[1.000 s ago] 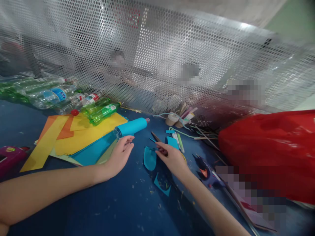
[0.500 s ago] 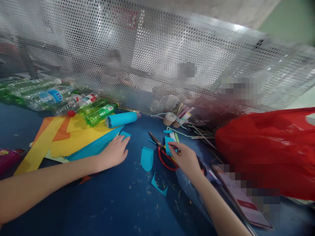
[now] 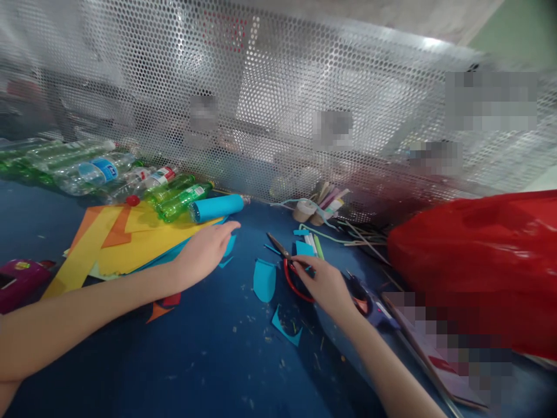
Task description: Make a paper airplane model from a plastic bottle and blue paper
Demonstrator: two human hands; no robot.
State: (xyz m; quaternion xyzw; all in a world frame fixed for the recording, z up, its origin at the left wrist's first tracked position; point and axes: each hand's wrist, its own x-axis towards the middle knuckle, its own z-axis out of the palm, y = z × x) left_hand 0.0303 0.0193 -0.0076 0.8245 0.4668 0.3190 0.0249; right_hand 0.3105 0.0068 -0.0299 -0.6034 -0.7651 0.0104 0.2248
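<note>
My left hand (image 3: 204,255) is over the table beside the stack of coloured paper, fingers stretched out, with small blue paper pieces (image 3: 229,247) showing at its fingers. My right hand (image 3: 324,284) has its fingers closed on the red-handled scissors (image 3: 281,247) near the pivot; the blades point away to the left. Just beyond its fingers lies a blue paper piece (image 3: 305,248). Between my hands rests a rounded blue paper cutout (image 3: 264,281), and nearer me a curved blue scrap (image 3: 285,328). A bottle wrapped in blue paper (image 3: 217,208) lies behind my left hand.
Plastic bottles (image 3: 102,170) lie in a row at the back left, behind yellow paper (image 3: 143,238). A red bag (image 3: 474,261), a phone (image 3: 439,348) and a blue glue gun (image 3: 376,307) are on the right. A perforated metal panel (image 3: 278,93) borders the table.
My right hand has let go of the blue paper piece and closed on the scissors. My left hand has lifted off the blue paper with its fingers stretched out.
</note>
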